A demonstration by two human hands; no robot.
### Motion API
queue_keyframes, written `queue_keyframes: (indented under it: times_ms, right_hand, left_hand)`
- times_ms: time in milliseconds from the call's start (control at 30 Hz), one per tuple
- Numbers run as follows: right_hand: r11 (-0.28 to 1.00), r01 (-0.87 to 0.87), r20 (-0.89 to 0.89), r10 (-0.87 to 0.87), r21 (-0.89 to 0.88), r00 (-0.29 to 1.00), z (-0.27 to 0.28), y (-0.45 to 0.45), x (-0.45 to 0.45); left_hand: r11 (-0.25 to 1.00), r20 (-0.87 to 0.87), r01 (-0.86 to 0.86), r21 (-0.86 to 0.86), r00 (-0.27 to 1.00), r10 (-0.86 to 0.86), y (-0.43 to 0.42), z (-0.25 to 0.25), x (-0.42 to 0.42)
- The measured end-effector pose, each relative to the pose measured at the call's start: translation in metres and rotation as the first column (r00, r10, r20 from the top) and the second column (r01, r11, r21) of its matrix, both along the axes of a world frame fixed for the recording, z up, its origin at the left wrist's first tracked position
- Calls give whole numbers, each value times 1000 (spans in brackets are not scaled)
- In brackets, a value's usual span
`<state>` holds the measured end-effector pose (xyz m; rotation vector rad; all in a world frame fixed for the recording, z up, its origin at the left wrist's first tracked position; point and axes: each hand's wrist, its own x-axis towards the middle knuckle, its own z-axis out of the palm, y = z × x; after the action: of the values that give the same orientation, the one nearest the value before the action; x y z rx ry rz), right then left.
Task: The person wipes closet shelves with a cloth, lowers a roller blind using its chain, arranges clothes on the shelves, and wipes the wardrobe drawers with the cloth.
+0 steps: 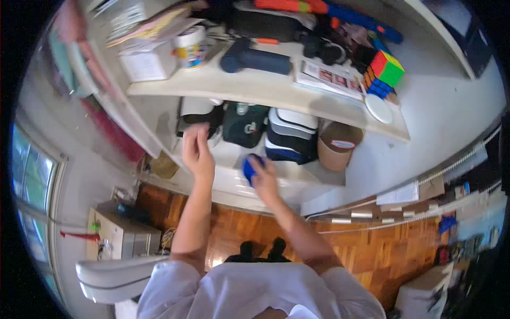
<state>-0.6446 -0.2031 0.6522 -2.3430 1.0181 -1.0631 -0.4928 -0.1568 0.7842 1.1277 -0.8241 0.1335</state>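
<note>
My left hand (198, 151) is raised in front of a black-and-white cap (201, 112) on the lower shelf. Its fingers are curled together, slightly blurred, with nothing visible in them. To the right, my right hand (265, 181) grips a small, rounded blue object (251, 169) just before the shelf's front edge; its exact kind is unclear. Behind the hands sit a dark green cap (245, 125), a stack of white, grey and dark caps (292, 135) and a tan cap (340, 146).
The upper shelf (212, 85) holds a dark massage-gun-shaped device (255, 59), a white tub (190, 48), a colored puzzle cube (385, 73) and a white disc (378, 108). A white chair (114, 279) stands at lower left on the wooden floor (361, 260). A window (34, 175) is at left.
</note>
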Motion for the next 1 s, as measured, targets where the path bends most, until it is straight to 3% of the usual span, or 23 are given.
queue_keyframes:
  times_ms: [33, 67, 133, 167, 200, 233, 267, 333, 367, 500, 567, 667, 767, 800, 900, 933, 1000]
  right_hand:
    - [997, 1, -113, -11, -83, 994, -26, -8, 14]
    - [985, -7, -217, -31, -170, 976, -51, -16, 27]
    - [974, -33, -355, -50, -223, 933, -72, -27, -4]
    - [966, 87, -409, -183, -242, 894, -86, -32, -33]
    - [963, 221, -456, -268, -155, 848, -89, -35, -74]
    - [906, 381, -411, -422, -182, 808, -103, -30, -113]
    - [800, 524, -246, -466, 294, 850, -77, -31, -146]
    - [854, 519, -309, -499, -19, 810, -21, -23, -192]
    - [802, 572, -218, -598, -173, 771, 12, -25, -204]
    - [390, 618, 87, -796, -683, 599, 217, -36, -219]
    - [275, 474, 27, -844, -836, 536, 267, -69, -236]
    - [522, 184, -506, -852, -833, 131, 265, -87, -253]
    - [696, 317, -743, -668, -645, -45, 335, -46, -246]
    - [621, 223, -644, -763, -752, -48, 355, -40, -245]
    - [185, -33, -188, -958, -982, 216, 393, -68, -265]
    - [273, 126, -251, -953, -954, 170, 387, -72, -264]
    - [432, 260, -388, -899, -864, 204, 345, -66, -260]
  left_hand:
    - [997, 26, -38, 66, 999, 37, 0, -35, -2]
    - [989, -62, 47, 138, 997, -38, 3, -67, -6]
    - [909, 33, 105, 403, 991, -129, 25, -86, -10]
    - [886, -117, 264, 382, 964, -237, 33, -94, -6]
    - [856, -133, 294, 426, 956, -262, 43, -107, 5]
    - [802, -176, 305, 514, 952, -249, 51, -118, 17]
    - [781, -181, 305, 545, 952, -245, 55, -124, 25]
    - [770, -105, 268, 578, 961, -256, 51, -118, 32]
    - [797, 8, 248, 551, 953, -302, 41, -102, 27]
    - [886, 363, 240, 396, 846, -391, -5, -22, -19]
    - [915, 500, 252, 314, 776, -385, -23, 12, -46]
    - [947, 640, 169, 272, 703, -310, -35, 42, -76]
    - [978, 744, 163, 128, 637, -203, -54, 64, -91]
    - [981, 743, 160, 109, 643, -187, -62, 72, -98]
    - [987, 750, 141, 76, 644, -150, -82, 97, -123]
    - [988, 755, 129, 83, 638, -147, -87, 103, -132]
    - [985, 772, 101, 142, 612, -174, -91, 104, -138]
